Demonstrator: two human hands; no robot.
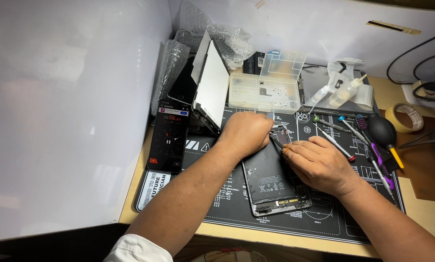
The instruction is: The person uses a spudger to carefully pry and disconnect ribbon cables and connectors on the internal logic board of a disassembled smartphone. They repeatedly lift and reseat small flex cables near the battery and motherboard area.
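Head view: opened phone [275, 182] lies at centre on the black mat [324, 213]. Left hand [244, 133] presses its top end, grip state unclear. Right hand [319, 165] pinches tweezers [277, 142]; screwdrivers [353, 140] at 2 o'clock.

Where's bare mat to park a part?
Free: mat strip between the timer phone and opened phone, under the left hand forearm; also front-right corner below the right hand. Crowded: screwdrivers right, parts box behind.
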